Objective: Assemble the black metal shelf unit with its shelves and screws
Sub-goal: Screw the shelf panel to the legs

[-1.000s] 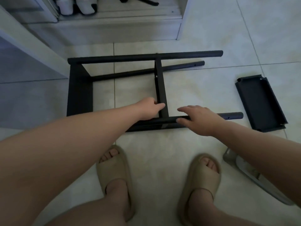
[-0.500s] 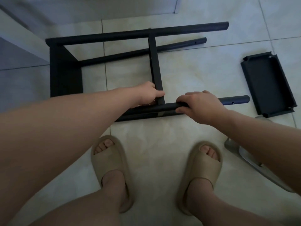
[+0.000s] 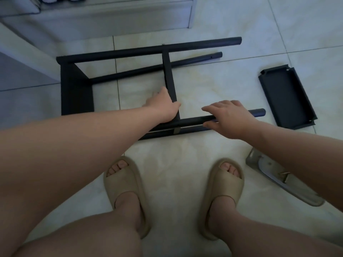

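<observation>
1. Locate the shelf unit [image 3: 76, 93]. It lies on its side on the floor [image 3: 185, 154], just beyond your feet, with its posts running left to right. One shelf closes the left end, and the middle shelf [image 3: 169, 76] stands across the posts.
2. Note the change at your right hand [image 3: 232, 120]. Half a second ago it was wrapped around the near post [image 3: 193, 121]. Its fingers [image 3: 211, 109] are now straightened and spread over the post, with the thumb on the near side. The grip is released; at most, light contact remains.
3. Your left hand [image 3: 165, 107] is unchanged. It holds the near end of the middle shelf, with the thumb across the shelf's right face. The other fingers are hidden behind the shelf.
4. The unit appears to lie where it lay a second ago.
5. Judge the brief grip and release as a check or a re-grip, not a completed step. With only the left hand holding, the unit is steadied at one point.
6. The loose shelf [image 3: 286, 97] lies on the floor well apart to the right and is not yet fitted. The right ends of the posts stand bare, so assembly is likely only partway done.
7. A silver metal object [image 3: 278, 180] lies on the near right, under your right forearm. Keep the post ends clear of it.
</observation>
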The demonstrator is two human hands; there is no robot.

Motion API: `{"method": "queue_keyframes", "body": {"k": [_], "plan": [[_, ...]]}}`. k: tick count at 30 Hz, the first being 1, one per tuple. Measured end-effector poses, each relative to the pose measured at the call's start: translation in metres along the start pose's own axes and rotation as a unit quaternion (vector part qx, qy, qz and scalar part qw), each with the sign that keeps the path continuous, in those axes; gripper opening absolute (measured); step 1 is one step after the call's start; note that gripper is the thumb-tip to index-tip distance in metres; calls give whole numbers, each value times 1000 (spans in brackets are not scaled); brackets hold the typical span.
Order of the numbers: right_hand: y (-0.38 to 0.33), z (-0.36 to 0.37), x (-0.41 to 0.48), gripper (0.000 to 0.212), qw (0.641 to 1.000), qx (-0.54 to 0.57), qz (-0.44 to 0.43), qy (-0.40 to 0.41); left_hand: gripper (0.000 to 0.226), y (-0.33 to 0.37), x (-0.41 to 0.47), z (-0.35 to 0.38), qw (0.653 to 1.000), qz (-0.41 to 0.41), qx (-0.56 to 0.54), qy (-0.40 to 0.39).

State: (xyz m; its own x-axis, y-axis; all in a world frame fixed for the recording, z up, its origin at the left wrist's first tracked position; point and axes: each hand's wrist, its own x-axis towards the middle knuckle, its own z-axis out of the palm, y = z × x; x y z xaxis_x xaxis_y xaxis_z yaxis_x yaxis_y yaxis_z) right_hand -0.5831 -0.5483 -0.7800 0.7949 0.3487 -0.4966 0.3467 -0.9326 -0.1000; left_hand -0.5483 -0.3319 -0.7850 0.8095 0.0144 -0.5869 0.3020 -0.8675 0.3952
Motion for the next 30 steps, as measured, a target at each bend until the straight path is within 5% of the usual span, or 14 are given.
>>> {"method": "queue_keyframes", "body": {"k": [5, 14, 21, 25, 30], "plan": [[37, -8, -67, 67, 1000, -16, 17, 8, 59, 44, -30, -6, 976, 142, 148, 65], [126, 48, -192, 68, 991, -32, 117, -54, 51, 129, -71, 69, 931, 302, 193, -76], [167, 123, -208, 60, 977, 42, 163, -128, 58, 151, -80, 161, 931, 247, 142, -229], [177, 152, -188, 56, 971, 86, 175, -137, 57, 151, -72, 194, 939, 207, 102, -254], [195, 171, -157, 52, 960, 128, 221, -119, 29, 148, -60, 213, 950, 172, 59, -255]]}}
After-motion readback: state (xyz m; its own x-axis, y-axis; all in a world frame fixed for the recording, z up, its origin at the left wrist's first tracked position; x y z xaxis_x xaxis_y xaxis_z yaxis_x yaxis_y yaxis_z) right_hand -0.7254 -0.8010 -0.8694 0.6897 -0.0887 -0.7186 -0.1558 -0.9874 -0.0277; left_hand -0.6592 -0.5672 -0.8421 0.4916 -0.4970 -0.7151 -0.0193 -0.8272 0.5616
